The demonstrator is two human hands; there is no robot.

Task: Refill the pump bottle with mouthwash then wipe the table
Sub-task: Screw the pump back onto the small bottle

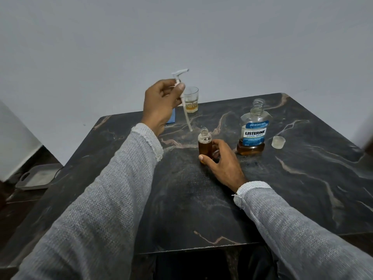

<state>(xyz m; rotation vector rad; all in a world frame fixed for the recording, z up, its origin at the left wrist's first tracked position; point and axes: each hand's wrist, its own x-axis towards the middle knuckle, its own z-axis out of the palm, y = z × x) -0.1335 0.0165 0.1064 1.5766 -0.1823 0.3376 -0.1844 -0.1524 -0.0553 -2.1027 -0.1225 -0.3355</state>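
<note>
Brand, as I read it: "LISTERINE", white letters on the blue label of the mouthwash bottle [254,132]
Flavour line below: "COOL MINT"
Smaller print: too small for me to read

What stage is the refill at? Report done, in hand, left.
Done: the small bottle holds amber liquid up to its shoulder, its neck open.
In hand: the left hand holds the pump lifted above the table; the right hand grips the bottle.
Left: fitting the pump, capping the Listerine bottle, wiping.
</note>
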